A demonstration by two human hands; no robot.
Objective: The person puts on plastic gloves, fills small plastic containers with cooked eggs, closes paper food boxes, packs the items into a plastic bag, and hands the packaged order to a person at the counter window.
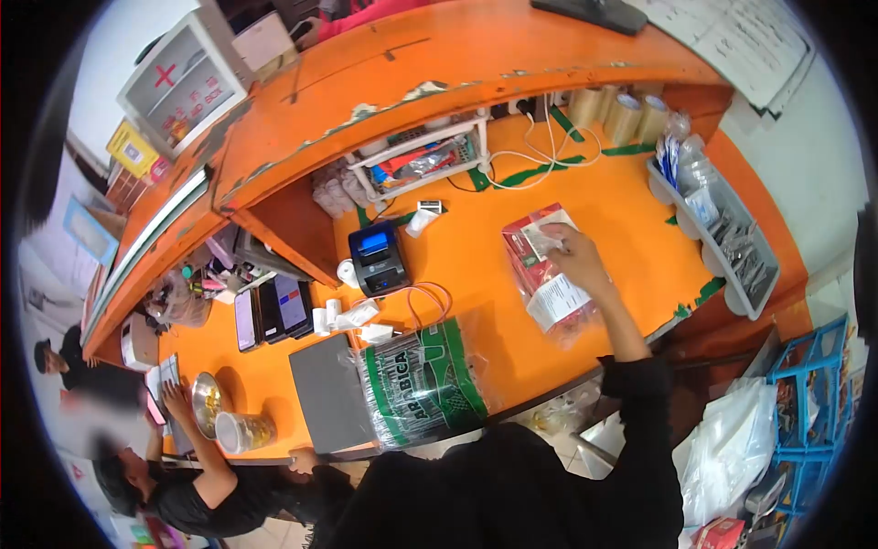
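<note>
My right hand [576, 258] lies over a red-and-white package [530, 224] in clear plastic on the orange counter. Its fingers are bent onto the upper part of the package, and the exact grip is partly hidden. Below the fingers, a white printed label [556, 302] shows on the package. What appears to be my left hand [302, 459] is at the counter's front edge, small in view, its fingers hard to make out. Between my hands lies a green-and-black plastic pack marked ARABICA [425, 380], beside a dark grey flat panel [331, 393].
A label printer [377, 261] with cables and paper rolls stands mid-counter. Tape rolls [624, 119] and a grey divided tray [718, 238] line the right side. At left, a co-worker's hand [174, 400] is near a metal bowl [207, 403] and a clear tub [242, 432].
</note>
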